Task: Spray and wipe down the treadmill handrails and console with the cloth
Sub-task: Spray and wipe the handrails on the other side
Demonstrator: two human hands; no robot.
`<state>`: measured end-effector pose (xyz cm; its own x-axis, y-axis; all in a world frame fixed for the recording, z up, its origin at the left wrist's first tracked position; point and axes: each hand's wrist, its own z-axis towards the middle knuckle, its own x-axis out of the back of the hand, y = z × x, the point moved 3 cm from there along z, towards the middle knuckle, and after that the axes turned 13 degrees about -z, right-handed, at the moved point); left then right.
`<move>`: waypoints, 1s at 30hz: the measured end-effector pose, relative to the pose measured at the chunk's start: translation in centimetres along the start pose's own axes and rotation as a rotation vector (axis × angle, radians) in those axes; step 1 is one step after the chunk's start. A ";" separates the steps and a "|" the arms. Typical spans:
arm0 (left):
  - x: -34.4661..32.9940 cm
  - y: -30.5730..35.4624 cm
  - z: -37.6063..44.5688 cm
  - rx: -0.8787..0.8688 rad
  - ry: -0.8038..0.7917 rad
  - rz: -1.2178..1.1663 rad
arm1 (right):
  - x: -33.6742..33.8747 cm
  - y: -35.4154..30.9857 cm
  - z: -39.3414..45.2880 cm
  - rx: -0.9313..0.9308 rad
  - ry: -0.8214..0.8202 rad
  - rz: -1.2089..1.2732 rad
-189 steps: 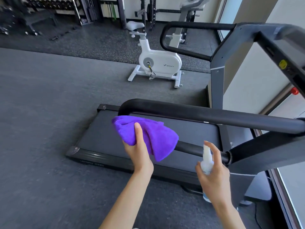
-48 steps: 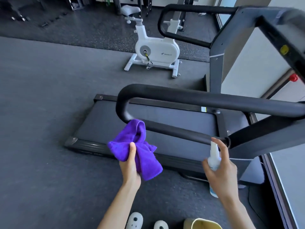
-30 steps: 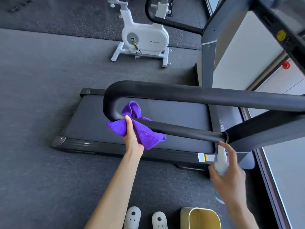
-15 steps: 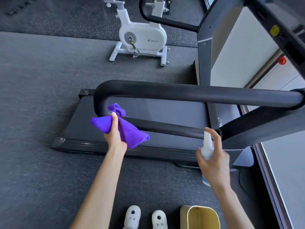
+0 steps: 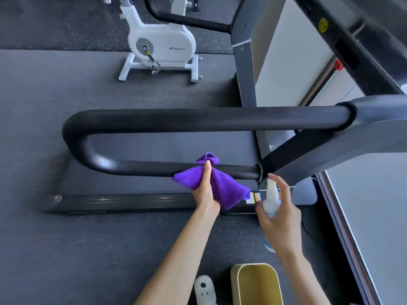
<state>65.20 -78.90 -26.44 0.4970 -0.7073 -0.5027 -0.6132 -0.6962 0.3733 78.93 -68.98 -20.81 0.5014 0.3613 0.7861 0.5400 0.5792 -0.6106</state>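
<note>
The near black handrail [image 5: 154, 169] of the treadmill loops from the grey upright at right out to a bend at left and back. My left hand [image 5: 206, 192] grips a purple cloth [image 5: 222, 186] wrapped round the lower bar, close to its joint with the upright. Just right of it my right hand [image 5: 279, 214] holds a white spray bottle [image 5: 271, 200], its nozzle pointing up toward that joint and the index finger over the top. The console edge [image 5: 343, 38] runs across the upper right. A second handrail [image 5: 189, 19] shows at the far side.
The treadmill belt [image 5: 165, 146] lies under the handrail on dark rubber floor. A white exercise bike [image 5: 160, 44] stands behind it. A yellow bin [image 5: 256, 285] and a white slipper [image 5: 204, 289] are at my feet. A window ledge [image 5: 370, 216] runs down the right.
My left hand has slid the cloth along the lower bar from the left bend to the right end near the upright. The right hand with the bottle stays beside the joint.
</note>
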 end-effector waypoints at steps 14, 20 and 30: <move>0.6 3.0 1.7 -0.287 0.075 -0.124 | 1.7 2.0 0.8 0.023 0.043 0.066; -3.9 -9.1 -0.7 0.049 -0.036 -0.003 | 2.8 3.6 -0.3 -0.021 0.063 0.070; 1.7 4.9 1.9 -0.297 -0.075 -0.027 | 2.7 2.5 -0.8 0.002 0.059 0.054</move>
<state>61.83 -83.25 -26.96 0.4569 -0.6849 -0.5676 -0.3888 -0.7277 0.5651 82.15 -67.13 -20.33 0.5690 0.3486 0.7448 0.5095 0.5614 -0.6520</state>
